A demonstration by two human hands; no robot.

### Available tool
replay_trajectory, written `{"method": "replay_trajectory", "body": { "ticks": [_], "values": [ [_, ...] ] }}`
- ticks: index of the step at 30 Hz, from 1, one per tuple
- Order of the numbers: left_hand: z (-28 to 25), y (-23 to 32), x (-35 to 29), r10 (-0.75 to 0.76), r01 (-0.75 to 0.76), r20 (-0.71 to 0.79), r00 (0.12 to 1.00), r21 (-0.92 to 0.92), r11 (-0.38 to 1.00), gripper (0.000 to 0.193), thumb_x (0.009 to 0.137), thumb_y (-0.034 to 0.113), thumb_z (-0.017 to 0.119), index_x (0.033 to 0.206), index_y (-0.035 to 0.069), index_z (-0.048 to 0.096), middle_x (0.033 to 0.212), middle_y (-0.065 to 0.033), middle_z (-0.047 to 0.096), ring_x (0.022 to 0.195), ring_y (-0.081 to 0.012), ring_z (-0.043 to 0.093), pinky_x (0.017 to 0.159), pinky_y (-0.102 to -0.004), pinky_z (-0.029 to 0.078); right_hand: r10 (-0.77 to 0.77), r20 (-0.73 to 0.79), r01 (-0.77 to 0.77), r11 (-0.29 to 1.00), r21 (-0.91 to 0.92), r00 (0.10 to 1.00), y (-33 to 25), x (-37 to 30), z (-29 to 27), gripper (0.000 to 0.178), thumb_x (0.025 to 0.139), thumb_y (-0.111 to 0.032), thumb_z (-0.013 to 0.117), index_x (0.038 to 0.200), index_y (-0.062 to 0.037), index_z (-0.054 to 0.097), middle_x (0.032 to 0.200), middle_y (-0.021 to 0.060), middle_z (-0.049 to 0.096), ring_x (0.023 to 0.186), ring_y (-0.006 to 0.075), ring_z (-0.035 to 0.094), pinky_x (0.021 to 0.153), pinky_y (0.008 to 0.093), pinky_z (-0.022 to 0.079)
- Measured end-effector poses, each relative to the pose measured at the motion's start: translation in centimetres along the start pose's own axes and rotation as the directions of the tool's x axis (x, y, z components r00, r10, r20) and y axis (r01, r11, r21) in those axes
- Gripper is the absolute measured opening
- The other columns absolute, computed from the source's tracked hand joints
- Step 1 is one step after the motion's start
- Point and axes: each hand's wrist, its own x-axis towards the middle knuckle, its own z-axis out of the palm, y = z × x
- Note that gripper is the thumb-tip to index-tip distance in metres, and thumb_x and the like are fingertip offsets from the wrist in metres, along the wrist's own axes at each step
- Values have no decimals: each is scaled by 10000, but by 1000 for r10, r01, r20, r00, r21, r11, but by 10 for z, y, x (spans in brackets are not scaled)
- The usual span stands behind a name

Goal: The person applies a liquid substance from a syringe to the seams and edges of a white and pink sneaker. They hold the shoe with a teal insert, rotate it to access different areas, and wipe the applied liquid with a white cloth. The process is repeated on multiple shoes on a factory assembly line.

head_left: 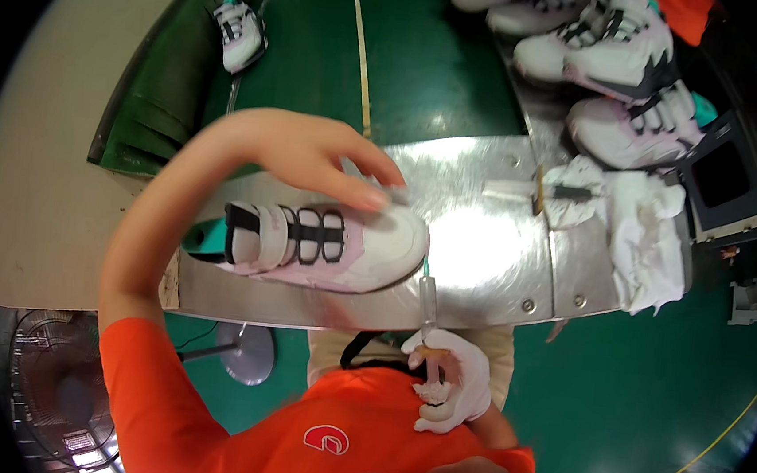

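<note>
A white and pale pink sneaker point(378, 245) with black lacing lies on its side-to-side length on the metal tabletop, toe to the right and a green piece at its heel. My left hand point(313, 160), bare and slightly blurred, reaches over from the far side, its thumb on the toe and its fingers behind the far edge. Wrapped in a white glove with bare fingertips, my right hand point(465, 381) is closed around a clear syringe point(427, 303). The syringe points away from me, and its thin green tip meets the sole edge at the toe.
A second syringe point(511, 191) lies beside crumpled white cloth point(645, 244) on the metal surface point(482, 271). Several similar sneakers point(618, 131) crowd the far right, near a dark box point(721, 175). Beyond is a green belt point(436, 72) with one shoe point(238, 37) at left. A fan point(56, 380) stands lower left.
</note>
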Motion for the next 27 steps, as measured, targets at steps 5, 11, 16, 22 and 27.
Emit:
{"method": "replay_trajectory", "body": {
  "ticks": [5,11,16,22,27],
  "values": [
    [25,-8,63,35,-63,308,951,81,995,587,898,482,668,1268,32,603,1205,-137,646,1097,-227,597,927,-315,472,-142,-25,143,989,48,990,1,0,3,1028,473,-24,842,1404,-43,407,1195,151,559,916,189,529,816,325,467],
    [42,16,16,123,-115,-57,991,121,986,510,859,437,716,1147,22,650,1073,-133,671,1000,-232,621,871,-331,476,27,-122,-21,999,50,992,-55,6,0,906,532,-139,816,1339,46,448,1089,226,589,846,245,591,788,333,479],
    [48,34,-75,307,-411,-614,728,-32,911,494,805,371,768,1104,1,637,1040,-88,651,980,-172,609,860,-298,480,-101,173,89,993,76,980,-139,63,24,764,630,-271,832,1248,41,508,1031,251,605,853,297,629,650,344,530],
    [98,-1,-116,106,-731,-962,253,-118,673,664,779,488,788,1167,-16,599,1093,-75,632,988,-155,605,870,-285,482,16,496,31,996,-87,868,-173,151,70,1010,517,-370,888,1296,96,443,1063,233,591,882,270,634,627,320,537],
    [120,-51,-101,-20,-875,-1000,14,-22,484,541,892,333,726,1246,-40,560,1119,-68,639,1005,-134,603,884,-281,477,234,402,-179,969,-170,885,-164,183,83,1149,449,-410,888,1344,120,400,1089,226,589,882,248,615,679,307,498]
  ]
}}
